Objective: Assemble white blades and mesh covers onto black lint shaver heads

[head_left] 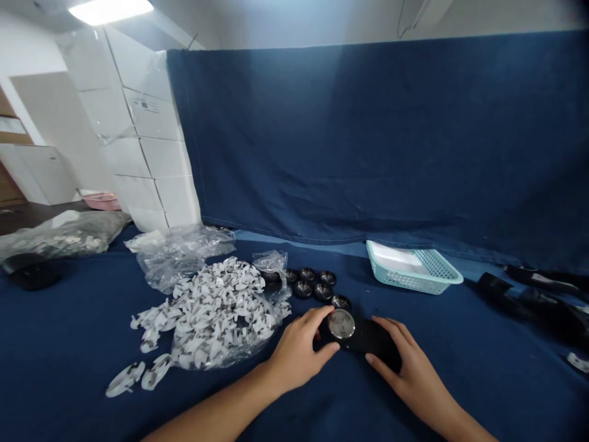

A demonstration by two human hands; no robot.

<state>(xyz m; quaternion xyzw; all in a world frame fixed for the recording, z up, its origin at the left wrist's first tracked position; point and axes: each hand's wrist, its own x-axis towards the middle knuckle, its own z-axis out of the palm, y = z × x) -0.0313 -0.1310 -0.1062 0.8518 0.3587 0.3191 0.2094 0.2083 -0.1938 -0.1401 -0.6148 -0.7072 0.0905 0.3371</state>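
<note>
Between my two hands is a black elongated device (370, 337) with a round, silvery speckled disc (341, 323) at its left end. My left hand (301, 348) is closed on that end, thumb and fingers around the disc's edge. My right hand (405, 368) grips the other end, with the fingers above and the thumb below. Just beyond the disc lie several small round black cups (323, 291) in rows. To the left of my left hand spreads a heap of small white plastic pieces (221, 313), partly on a clear bag.
A light-green basket (405, 281) with something white inside stands at the back right. Black items (543, 301) lie at the far right. Crumpled clear plastic (179, 248) sits behind the heap, near stacked white boxes (151, 153). A dark blue cloth (368, 141) hangs behind the table.
</note>
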